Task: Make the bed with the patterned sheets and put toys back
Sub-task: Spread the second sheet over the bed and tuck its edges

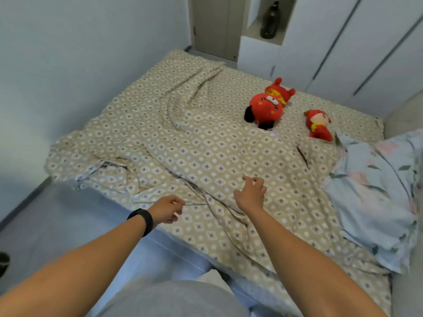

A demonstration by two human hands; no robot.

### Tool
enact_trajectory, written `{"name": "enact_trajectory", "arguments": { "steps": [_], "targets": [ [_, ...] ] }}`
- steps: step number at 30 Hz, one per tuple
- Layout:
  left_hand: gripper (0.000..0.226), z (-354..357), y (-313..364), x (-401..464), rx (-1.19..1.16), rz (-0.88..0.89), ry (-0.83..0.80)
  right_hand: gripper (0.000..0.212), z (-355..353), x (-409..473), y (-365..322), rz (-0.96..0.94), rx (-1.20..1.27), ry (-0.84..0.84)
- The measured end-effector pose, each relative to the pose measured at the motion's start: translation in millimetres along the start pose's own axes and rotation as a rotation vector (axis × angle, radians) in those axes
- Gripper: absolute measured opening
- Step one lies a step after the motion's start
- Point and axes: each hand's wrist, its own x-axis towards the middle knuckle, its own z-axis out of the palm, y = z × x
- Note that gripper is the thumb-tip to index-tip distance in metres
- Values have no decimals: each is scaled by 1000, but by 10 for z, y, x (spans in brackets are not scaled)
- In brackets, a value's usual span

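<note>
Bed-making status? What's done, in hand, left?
Done: the patterned sheet already lies over most of the mattress, though rumpled. In hand: left hand and right hand reach over its near folds, neither clearly gripping. Left: smooth the ridges, straighten the floral pillow, and place the large red plush and small red doll.

Dark bottle (270, 20) upright in a white niche; white wardrobe doors (366, 53) beside it
</note>
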Motion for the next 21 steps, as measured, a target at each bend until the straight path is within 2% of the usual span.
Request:
{"name": "enact_trajectory", "arguments": {
  "steps": [7, 11, 16, 21],
  "targets": [
    [16, -931, -623, -283, -135, 11, 80, 54, 749, -375, -1254, -309, -95, -66],
    [17, -1644, -1240, -441, -230, 5, 136, 52, 1363, -831, -1999, -463, -134, -136],
    [15, -2499, -1930, -658, -301, 2, 172, 53, 2076, -1378, -2750, -545, -162, -256],
    [16, -3362, -2332, -829, -390, 16, 247, 52, 2574, -1683, -3458, -619, -212, -347]
  ]
}}
